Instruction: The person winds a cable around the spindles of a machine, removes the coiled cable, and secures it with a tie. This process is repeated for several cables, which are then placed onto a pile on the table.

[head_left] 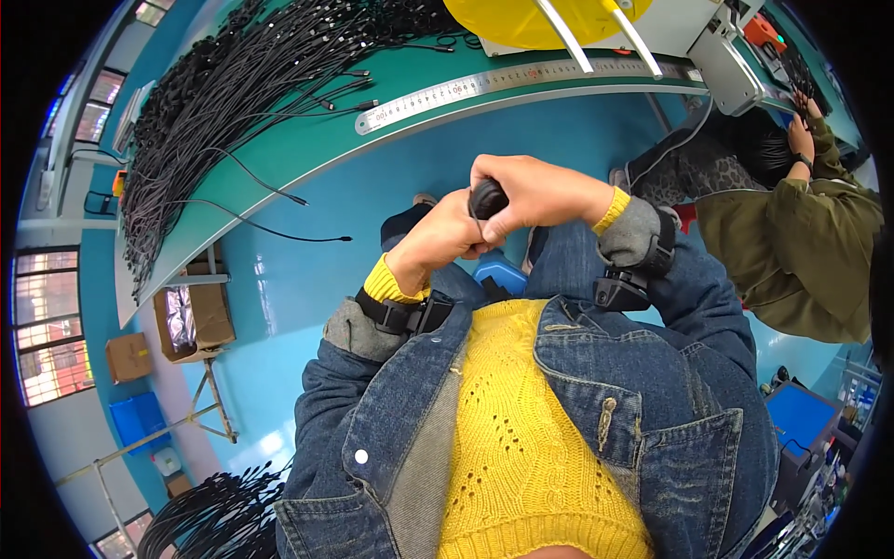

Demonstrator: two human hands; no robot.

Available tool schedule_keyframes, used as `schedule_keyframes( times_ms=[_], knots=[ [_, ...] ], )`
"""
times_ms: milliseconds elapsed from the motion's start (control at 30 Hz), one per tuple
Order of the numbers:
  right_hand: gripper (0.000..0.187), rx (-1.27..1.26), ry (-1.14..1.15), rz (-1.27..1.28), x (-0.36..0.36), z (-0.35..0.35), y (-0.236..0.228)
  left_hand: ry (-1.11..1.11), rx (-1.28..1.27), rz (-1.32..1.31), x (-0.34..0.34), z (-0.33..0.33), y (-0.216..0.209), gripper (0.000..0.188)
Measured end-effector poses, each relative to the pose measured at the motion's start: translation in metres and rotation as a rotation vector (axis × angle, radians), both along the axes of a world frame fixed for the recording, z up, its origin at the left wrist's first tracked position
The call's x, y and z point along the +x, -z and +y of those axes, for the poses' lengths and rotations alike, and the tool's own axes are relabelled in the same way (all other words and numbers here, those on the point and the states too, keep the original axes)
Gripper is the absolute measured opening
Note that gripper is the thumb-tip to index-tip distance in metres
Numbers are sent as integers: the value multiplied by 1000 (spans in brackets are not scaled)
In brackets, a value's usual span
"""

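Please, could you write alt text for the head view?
A left hand and a right hand hold a small black bundle between them. Beyond lies a green table with many black cables and a metal ruler.

Green table with a heap of black cables and a steel ruler
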State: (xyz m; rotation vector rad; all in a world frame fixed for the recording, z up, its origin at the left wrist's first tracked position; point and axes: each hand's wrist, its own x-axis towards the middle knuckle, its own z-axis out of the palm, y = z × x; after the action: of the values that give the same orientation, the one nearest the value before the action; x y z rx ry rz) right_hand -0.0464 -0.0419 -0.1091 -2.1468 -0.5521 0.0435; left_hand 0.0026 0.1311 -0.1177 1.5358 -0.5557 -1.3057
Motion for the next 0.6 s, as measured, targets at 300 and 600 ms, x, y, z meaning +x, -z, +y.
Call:
schedule_keyframes(
  times_ms=[300,600],
  knots=[
    [34,898,402,757,-2,-8,10,-217,-173,111,5,11,-10,23],
    [29,-317,429,-37,7,58,8,-181,-112,-839,-5,6,61,18]
  ],
)
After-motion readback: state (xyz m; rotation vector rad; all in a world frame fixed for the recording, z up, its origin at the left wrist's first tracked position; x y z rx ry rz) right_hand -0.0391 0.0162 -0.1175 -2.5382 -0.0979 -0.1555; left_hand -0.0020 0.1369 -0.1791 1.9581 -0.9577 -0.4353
